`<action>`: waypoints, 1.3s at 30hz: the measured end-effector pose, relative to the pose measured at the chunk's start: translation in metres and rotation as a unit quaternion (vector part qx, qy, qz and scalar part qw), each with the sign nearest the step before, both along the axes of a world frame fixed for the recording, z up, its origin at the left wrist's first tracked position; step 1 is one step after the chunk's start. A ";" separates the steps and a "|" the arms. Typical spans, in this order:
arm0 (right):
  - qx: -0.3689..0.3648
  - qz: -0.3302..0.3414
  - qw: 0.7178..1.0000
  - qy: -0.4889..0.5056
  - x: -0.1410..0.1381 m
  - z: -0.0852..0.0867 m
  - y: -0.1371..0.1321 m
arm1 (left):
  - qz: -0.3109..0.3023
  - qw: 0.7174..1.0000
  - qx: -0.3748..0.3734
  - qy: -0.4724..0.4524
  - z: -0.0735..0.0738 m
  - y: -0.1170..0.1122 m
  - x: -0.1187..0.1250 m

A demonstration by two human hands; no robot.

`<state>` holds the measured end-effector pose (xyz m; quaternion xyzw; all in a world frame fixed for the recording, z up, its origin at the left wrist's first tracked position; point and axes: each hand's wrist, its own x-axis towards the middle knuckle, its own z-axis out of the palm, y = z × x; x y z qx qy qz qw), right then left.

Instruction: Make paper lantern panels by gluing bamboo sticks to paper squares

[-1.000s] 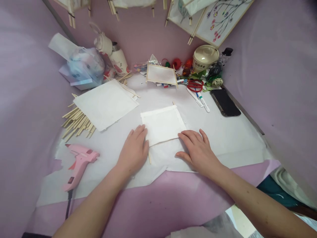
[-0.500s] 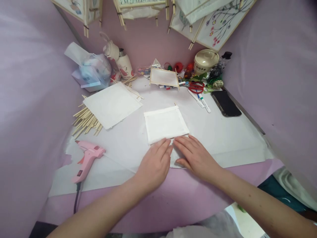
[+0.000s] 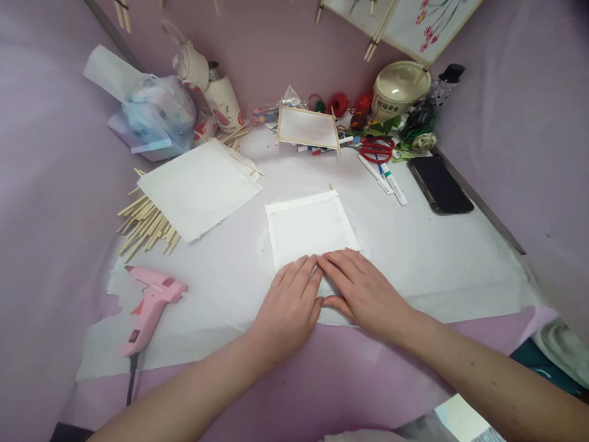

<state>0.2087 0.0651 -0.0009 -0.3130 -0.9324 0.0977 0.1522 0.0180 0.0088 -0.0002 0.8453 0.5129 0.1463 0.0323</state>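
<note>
Both hands lie flat and open, palms down, on the near edge of a white paper square (image 3: 308, 224). The square rests in the middle of the bench (image 3: 359, 374), on a large cover sheet (image 3: 460, 270). The left hand (image 3: 289, 304) presses its fingers on the left part of that edge. The right hand (image 3: 363, 288) covers the right part, and the fingertips of the two meet near the middle. Neither hand grips anything. The square has a folded border along its sides, and a thin stick tip (image 3: 330, 185) pokes out at its far right corner. Whether more sticks run inside the border is hard to tell from this view.

Left of the square, and apart from it, lies a pile of white paper sheets (image 3: 197, 187), partly over a heap of wooden sticks (image 3: 145, 224). Nearer, at the left edge of the cover sheet, a pink glue gun (image 3: 151, 298) lies on its side, well apart from the left hand.

At the back stand a small framed panel (image 3: 307, 127), a tissue pack (image 3: 147, 113) and a flask (image 3: 223, 101). To the right of the framed panel are red scissors (image 3: 376, 149), a few markers (image 3: 389, 178), a dark phone (image 3: 439, 184) lying flat, and a lidded tub (image 3: 396, 92). A painted panel (image 3: 414, 24) hangs above the tub.
</note>
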 end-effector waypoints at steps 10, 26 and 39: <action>0.002 -0.021 1.000 0.006 0.010 -0.002 0.003 | -0.009 1.000 -0.001 0.023 0.005 0.000 -0.006; 0.073 -0.078 0.994 0.023 0.046 -0.004 0.005 | 0.047 0.998 0.037 0.006 0.013 -0.031 -0.032; 0.091 -0.073 0.993 -0.006 0.051 -0.012 0.010 | 0.075 0.996 0.026 0.048 0.010 -0.037 -0.043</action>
